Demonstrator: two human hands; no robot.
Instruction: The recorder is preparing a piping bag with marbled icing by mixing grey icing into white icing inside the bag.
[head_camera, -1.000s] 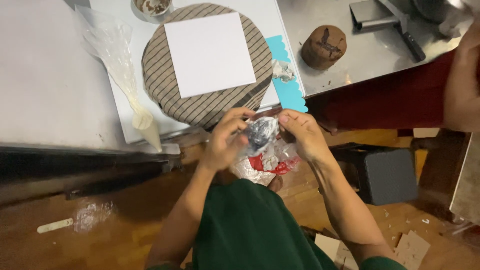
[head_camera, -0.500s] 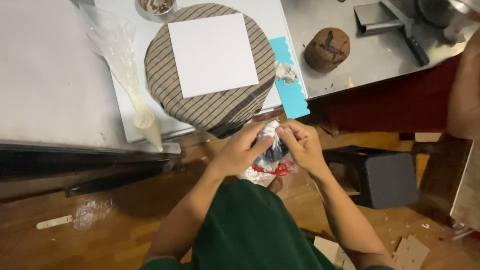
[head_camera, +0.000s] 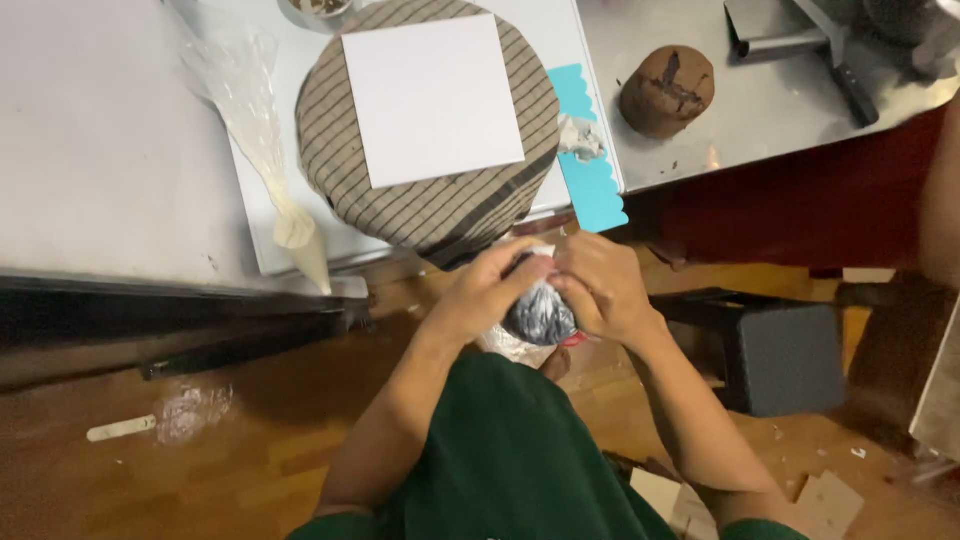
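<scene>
We hold small plastic bag (head_camera: 538, 312) of dark filling at waist, below worktop (head_camera: 120, 150) edge. Left hand (head_camera: 487, 290) and right hand (head_camera: 598, 287) both pinching its top. Striped turntable (head_camera: 430, 205) carries bare white board (head_camera: 430, 95); cake (head_camera: 667, 90) untouched, piping bag (head_camera: 265, 165) lying aside.

L hand (head_camera: 487, 292) + R hand (head_camera: 600, 288) grip dark bag (head_camera: 538, 314) | cake (head_camera: 667, 90) on counter (head_camera: 780, 120)
</scene>
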